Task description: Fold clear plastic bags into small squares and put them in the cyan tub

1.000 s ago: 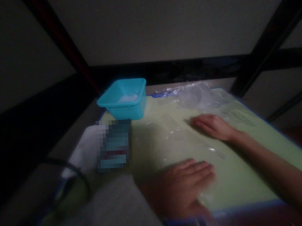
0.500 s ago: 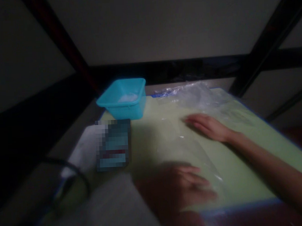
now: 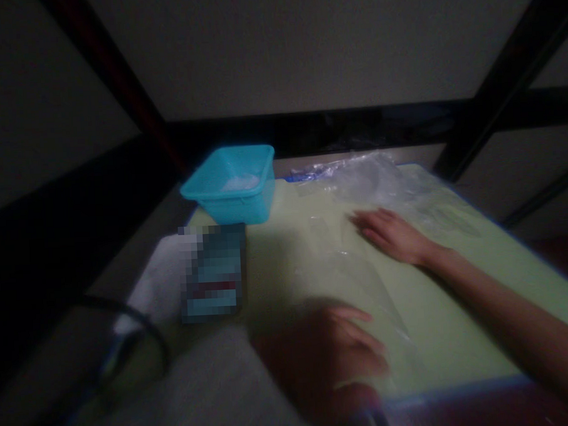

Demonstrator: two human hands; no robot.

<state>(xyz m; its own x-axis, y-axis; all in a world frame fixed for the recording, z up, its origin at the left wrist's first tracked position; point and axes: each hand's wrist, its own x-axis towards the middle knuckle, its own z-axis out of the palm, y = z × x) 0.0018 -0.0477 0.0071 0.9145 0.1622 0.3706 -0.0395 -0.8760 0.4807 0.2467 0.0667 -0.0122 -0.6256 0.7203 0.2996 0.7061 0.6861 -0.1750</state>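
A flat clear plastic bag [image 3: 347, 273] lies on the pale yellow table top between my hands. My left hand [image 3: 341, 355], with a light sleeve behind it, is over the bag's near part. Its fingers are stretched out and slightly bent, blurred by motion. Close to the left thumb, at the bottom edge of the view, is a dark slim shape [image 3: 380, 421] that I cannot make out. My right hand [image 3: 391, 233] rests palm down beside the bag's far right end, fingers extended and close together. I see nothing held in it.
A turquoise plastic basin [image 3: 239, 205] with something white inside stands at the back left. In front of it lies a pixelated phone-like slab [image 3: 216, 272] on white material [image 3: 159, 275]. Crumpled clear plastic [image 3: 367, 178] covers the back right. A dark cable [image 3: 138, 317] curves at left.
My left hand has drawn slightly left, and its fingers are a little more bent. The dark shape by its thumb has come into view. My right hand has shifted slightly.
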